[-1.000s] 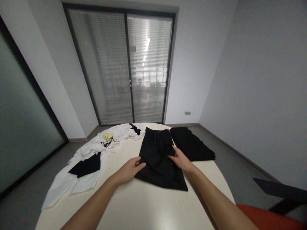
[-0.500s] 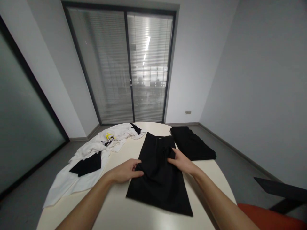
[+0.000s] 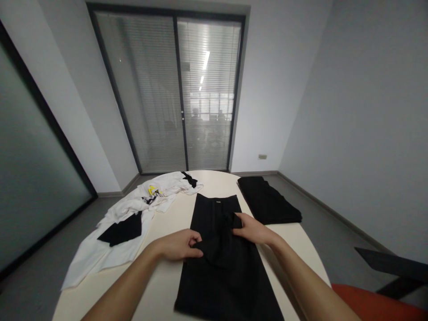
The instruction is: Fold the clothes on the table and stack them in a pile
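Note:
A black garment [image 3: 230, 285], shaped like a skirt or folded trousers, lies lengthwise on the white round table [image 3: 160, 290]. A small light label shows near its far edge, and its near end runs down to the bottom of the view. My left hand [image 3: 180, 245] pinches a fold of the cloth at the garment's left side, thumb toward me. On the right, my right hand [image 3: 250, 228] is closed on another bunched fold. Between both hands the upper layer is lifted and rumpled. My right fingertips are partly hidden by cloth.
A folded black pile of cloth [image 3: 267, 200] lies at the table's right edge. Crumpled white garments [image 3: 100, 254] with black pieces and a yellow print spread along the left. An orange chair seat [image 3: 371, 303] stands at lower right; a glass door [image 3: 160, 102] is beyond.
The black garment has slid toward me, its far edge now nearer and its near end lower in view. Both hands moved slightly closer to me, still gripping; the cloth between them is more bunched.

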### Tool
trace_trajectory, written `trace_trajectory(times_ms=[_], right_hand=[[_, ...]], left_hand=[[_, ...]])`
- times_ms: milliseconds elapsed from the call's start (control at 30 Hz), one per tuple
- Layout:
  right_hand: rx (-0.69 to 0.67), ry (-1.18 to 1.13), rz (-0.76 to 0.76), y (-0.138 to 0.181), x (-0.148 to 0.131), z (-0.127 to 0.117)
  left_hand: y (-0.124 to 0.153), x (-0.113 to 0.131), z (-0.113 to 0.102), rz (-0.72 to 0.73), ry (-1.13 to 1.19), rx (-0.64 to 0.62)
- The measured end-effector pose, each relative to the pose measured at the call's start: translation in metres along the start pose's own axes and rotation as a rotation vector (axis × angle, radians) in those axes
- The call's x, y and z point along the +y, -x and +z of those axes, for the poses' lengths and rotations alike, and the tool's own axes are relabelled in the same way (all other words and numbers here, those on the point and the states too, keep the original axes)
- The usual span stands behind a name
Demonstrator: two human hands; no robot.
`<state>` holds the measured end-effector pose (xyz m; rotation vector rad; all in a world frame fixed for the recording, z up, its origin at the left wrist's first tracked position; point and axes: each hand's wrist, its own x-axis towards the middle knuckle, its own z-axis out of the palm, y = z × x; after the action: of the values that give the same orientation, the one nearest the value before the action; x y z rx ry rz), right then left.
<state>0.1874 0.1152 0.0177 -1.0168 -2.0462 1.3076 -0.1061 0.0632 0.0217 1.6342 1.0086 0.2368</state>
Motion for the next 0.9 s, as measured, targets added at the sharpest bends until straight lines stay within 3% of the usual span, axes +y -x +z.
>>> trace_trajectory(times_ms=[67,233,333,433,633,733,900], right_hand=[[0.014,-0.040,-0.003,0.003,-0.004,0.001],[0.218,-0.189,-0.101,-0.007,0.000,0.004],[0.287,-0.199,-0.122,-0.017,0.007,0.006],[0.196,-0.169,-0.095,-0.020,0.010,0.006],[0.045,-0.128,-0.016,-0.010,0.009,0.006],[0.104,-0.167,-0.049,-0.010,0.008,0.008],[0.289,-0.147,-0.121,-0.020,0.009,0.009]], left_hand=[[0.003,0.004,-0.001,0.015,-0.003,-0.008],[-0.002,0.000,-0.007,0.233,-0.019,0.210],[-0.011,-0.012,-0.008,0.219,-0.030,0.258],[-0.018,-0.019,-0.005,0.224,-0.018,0.308],[-0.011,-0.009,0.001,0.173,-0.123,0.179],[-0.009,-0.005,0.001,0.233,-0.220,0.277],[-0.021,-0.013,-0.003,0.349,-0.036,0.549]])
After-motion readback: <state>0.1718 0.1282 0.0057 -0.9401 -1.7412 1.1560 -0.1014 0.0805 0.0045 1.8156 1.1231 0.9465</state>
